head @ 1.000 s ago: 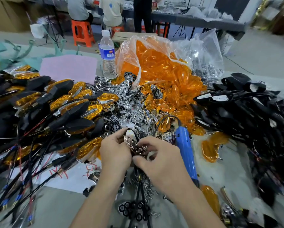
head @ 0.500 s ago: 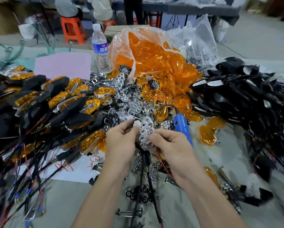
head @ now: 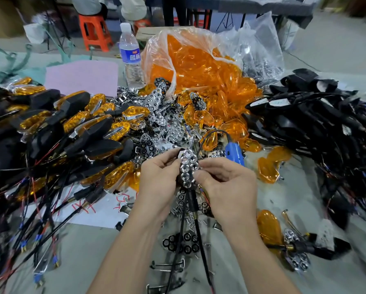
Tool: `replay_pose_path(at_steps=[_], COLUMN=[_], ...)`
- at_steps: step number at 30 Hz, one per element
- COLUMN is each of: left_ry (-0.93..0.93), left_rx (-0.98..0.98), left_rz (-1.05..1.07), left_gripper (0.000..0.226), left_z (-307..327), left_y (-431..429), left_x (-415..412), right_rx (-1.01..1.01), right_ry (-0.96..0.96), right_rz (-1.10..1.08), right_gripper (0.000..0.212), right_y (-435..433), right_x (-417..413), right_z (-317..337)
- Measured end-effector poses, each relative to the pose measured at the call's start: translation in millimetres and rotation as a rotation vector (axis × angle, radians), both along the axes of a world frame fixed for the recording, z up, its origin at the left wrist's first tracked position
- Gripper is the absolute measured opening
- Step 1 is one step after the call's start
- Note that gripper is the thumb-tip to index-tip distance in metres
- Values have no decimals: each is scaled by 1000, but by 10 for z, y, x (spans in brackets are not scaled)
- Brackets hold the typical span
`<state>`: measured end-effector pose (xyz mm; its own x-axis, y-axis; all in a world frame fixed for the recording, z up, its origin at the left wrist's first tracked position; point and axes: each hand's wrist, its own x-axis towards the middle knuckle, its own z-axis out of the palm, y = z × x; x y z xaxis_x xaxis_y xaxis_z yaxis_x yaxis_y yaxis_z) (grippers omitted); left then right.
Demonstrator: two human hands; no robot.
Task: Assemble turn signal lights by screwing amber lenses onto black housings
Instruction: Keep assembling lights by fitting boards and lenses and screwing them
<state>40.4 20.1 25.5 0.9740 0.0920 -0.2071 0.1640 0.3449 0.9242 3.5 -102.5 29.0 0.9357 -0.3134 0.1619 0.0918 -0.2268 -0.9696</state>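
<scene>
Between my two hands stands a black turn signal housing with a chrome honeycomb reflector [head: 188, 166] facing up, its black wires hanging down toward me. My left hand [head: 158, 179] grips its left side with curled fingers. My right hand [head: 224, 183] pinches its right edge with thumb and fingertips. Loose amber lenses [head: 266, 169] lie on the table to the right. A clear bag full of amber lenses [head: 199, 66] stands behind. A blue electric screwdriver [head: 234, 153] lies just beyond my right hand.
Finished black-and-amber signals with wires [head: 71, 128] are heaped at left. Bare black housings [head: 317, 115] are piled at right. Chrome reflectors [head: 156, 115] and small screws [head: 190, 217] litter the middle. A water bottle [head: 131, 54] stands at the back. People sit on orange stools [head: 95, 30] beyond.
The reflector has been turned upright and seated in the housing, and both hands have lifted it slightly. The camera has tilted, so the scene sits lower and nearer.
</scene>
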Motion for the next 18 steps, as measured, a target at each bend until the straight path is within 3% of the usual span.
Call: replay_pose_path(at_steps=[7,10,15,18], left_ry=[81,60,57,69], left_rx=[-100,-108,-142,-187], left_rz=[-47,-84,-134,-178], left_gripper=[20,17,20,26], left_z=[49,92,101,77], left_y=[22,34,93,94], left_x=[-21,-17,-28,-74], right_rx=[-38,-35,66,-20], right_ry=[-1,11,75,83], right_rz=[-109,-140,194,141], right_gripper=[24,42,43,42], right_y=[94,102,20,-37], right_x=[-61,-59,55,94], right_z=[4,10,43,32])
